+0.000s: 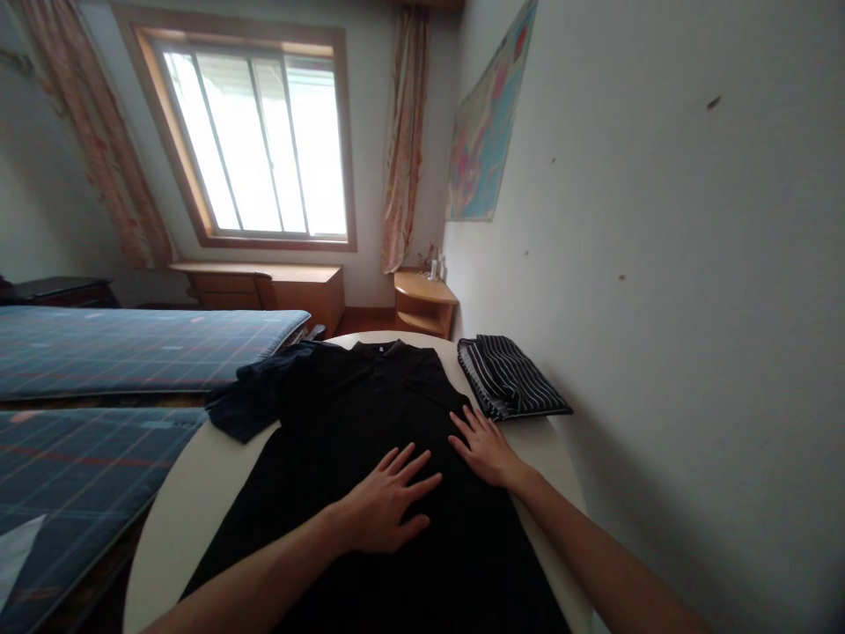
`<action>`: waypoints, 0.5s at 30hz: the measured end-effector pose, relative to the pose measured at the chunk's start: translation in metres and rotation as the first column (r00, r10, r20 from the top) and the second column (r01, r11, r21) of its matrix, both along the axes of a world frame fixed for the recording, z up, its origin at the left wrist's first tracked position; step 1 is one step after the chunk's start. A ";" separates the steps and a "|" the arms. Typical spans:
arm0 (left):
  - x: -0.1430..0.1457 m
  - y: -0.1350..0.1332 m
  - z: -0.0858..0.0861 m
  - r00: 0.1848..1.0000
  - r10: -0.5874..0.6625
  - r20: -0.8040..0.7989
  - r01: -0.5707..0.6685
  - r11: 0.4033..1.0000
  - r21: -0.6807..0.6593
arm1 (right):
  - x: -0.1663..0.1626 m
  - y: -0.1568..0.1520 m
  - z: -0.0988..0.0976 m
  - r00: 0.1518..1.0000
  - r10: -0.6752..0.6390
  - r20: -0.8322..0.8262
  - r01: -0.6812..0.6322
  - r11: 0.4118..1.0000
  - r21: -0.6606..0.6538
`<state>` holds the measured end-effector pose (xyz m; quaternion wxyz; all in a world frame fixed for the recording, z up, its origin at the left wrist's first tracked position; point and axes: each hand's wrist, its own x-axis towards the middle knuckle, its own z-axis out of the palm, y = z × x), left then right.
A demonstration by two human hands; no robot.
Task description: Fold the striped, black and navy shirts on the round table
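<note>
A black collared shirt [343, 431] lies spread out on a round, pale table [178, 502], its collar at the far edge. My left hand [389, 502] rests flat on the middle of the shirt with the fingers spread. Farther right, my right hand [485, 445] lies on the shirt's right side, fingers apart, close to a folded black-and-white striped garment [511, 379]. At the far left of the table, the shirt's left sleeve area meets a dark blue cloth [247, 401] that hangs toward the table edge; whether it is a separate piece I cannot tell.
Two beds with blue plaid mattresses [132, 352] stand left of the table. A white wall [693, 335] runs close along the right. Beyond the table are a wooden corner shelf [422, 286], a wooden desk [304, 277] and a bright window [257, 145].
</note>
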<state>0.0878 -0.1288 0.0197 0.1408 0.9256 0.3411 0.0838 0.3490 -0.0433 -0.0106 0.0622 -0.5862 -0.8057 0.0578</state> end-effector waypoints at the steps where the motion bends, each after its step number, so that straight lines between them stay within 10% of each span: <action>1: 0.006 -0.008 0.003 0.998 -0.069 0.008 0.070 0.998 -0.004 | 0.000 0.000 0.000 1.000 0.000 -0.002 0.000 1.000 0.016; 15: 0.028 -0.031 0.016 0.939 -0.338 0.066 0.344 0.933 -0.110 | -0.020 0.031 0.010 0.983 -0.150 -0.101 0.165 0.973 0.162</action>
